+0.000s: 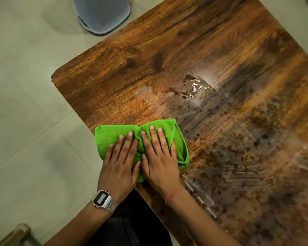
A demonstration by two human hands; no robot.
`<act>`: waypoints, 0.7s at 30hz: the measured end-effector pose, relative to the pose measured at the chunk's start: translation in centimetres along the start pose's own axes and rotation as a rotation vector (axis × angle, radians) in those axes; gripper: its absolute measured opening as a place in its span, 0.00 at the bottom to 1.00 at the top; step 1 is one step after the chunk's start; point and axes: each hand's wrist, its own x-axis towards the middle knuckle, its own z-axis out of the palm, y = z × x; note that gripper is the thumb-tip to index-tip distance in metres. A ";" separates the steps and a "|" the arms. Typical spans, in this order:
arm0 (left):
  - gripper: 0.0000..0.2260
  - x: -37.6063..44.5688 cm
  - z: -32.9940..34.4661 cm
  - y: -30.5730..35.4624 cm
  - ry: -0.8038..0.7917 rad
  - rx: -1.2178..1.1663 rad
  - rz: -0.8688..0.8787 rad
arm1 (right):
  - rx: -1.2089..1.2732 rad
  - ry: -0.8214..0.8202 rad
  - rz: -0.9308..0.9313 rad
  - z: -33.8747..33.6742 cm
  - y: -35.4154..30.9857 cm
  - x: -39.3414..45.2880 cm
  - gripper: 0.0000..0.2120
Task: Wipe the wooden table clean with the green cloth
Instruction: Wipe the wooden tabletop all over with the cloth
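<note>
The green cloth point(167, 127) lies bunched at the near left edge of the wooden table point(167, 50), its left part hanging a little over the rim. My left hand point(120, 162) and my right hand point(158, 157) press flat on it side by side, fingers straight. A wet patch with small white bubbles point(194, 87) sits beyond the cloth near the table's middle. Dark droplets and smear streaks point(238, 148) cover the right half of the tabletop.
A grey mesh bin point(103, 13) stands on the pale tiled floor point(25, 86) beyond the table's far left corner. A wooden piece of furniture point(14, 235) shows at the bottom left. A watch is on my left wrist.
</note>
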 end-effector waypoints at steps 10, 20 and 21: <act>0.28 10.7 -3.4 -9.1 0.061 0.025 -0.142 | -0.031 -0.015 -0.091 -1.6 -3.9 13.6 0.30; 0.28 16.3 -3.7 -7.7 0.111 0.041 -0.161 | -0.027 0.038 -0.137 -3.0 0.2 17.8 0.29; 0.28 17.4 -3.6 -6.1 0.117 0.039 -0.137 | -0.022 0.044 -0.107 -3.4 1.8 17.8 0.29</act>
